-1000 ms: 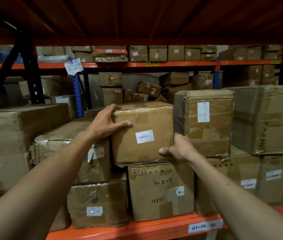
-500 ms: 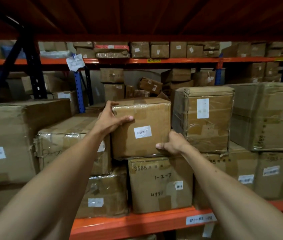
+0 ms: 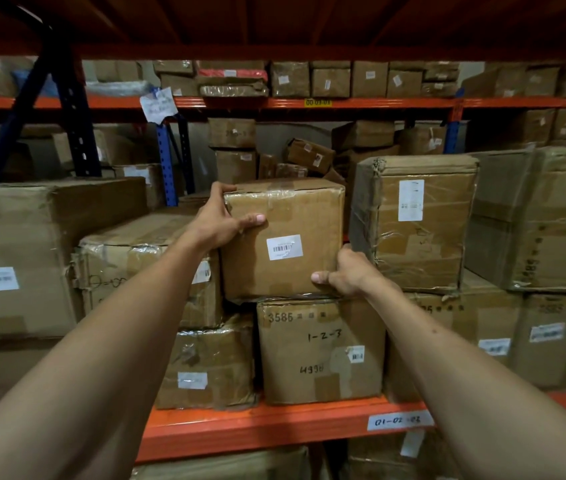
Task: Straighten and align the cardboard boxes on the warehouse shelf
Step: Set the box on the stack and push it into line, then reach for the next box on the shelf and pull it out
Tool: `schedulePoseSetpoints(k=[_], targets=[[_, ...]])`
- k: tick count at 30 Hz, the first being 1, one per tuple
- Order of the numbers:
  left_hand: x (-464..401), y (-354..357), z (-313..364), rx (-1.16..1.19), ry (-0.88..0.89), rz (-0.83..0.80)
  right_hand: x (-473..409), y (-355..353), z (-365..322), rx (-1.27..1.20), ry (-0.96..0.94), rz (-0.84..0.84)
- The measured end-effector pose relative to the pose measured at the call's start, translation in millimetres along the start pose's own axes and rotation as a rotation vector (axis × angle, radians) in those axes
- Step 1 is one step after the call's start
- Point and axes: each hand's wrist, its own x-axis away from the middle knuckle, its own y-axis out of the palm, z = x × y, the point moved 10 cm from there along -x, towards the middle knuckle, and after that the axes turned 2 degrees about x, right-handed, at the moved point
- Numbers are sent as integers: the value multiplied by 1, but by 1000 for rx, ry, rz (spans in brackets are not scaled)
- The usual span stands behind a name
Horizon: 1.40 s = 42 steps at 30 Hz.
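Observation:
A brown cardboard box with a white barcode label [image 3: 283, 237] sits on top of a lower box marked 3585 and 1-2-3 [image 3: 321, 348] in the middle of the shelf. My left hand [image 3: 221, 220] grips its upper left corner, thumb across the front face. My right hand [image 3: 342, 271] holds its lower right corner, thumb under the front edge. The held box overhangs the lower one to the left. A taller taped box [image 3: 413, 223] stands just right of it, and a wide flat box [image 3: 143, 268] lies to its left.
The orange shelf beam [image 3: 274, 427] runs below the boxes with a label reading 01-02-02. Large boxes fill the shelf at far left [image 3: 22, 258] and far right [image 3: 544, 220]. Behind stands another rack of boxes with blue uprights [image 3: 163, 161].
The held box has shifted slightly back and left on the stack, with both hands keeping the same grip. The camera has moved closer and a little lower.

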Motion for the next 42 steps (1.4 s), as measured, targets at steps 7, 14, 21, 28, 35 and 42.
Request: schedulePoseSetpoints(k=[7,14,21,28,35,42], targets=[[5,3,2,13,-1,13,4,0,-1,-20,6,25],[5,1,4,-39,-31,19,13,0,0,-56,29,20],[-8,-3,33,-435,31,4,29,-38,1,-64,36,47],[-8,53,128,-469,331,34,47,-132,9,-56,-41,233],[8,156,173,-351,404,-119,75,-258,46,-58,-35,603],[8,231,146,-135,123,-212,64,-299,71,-4,-106,568]])
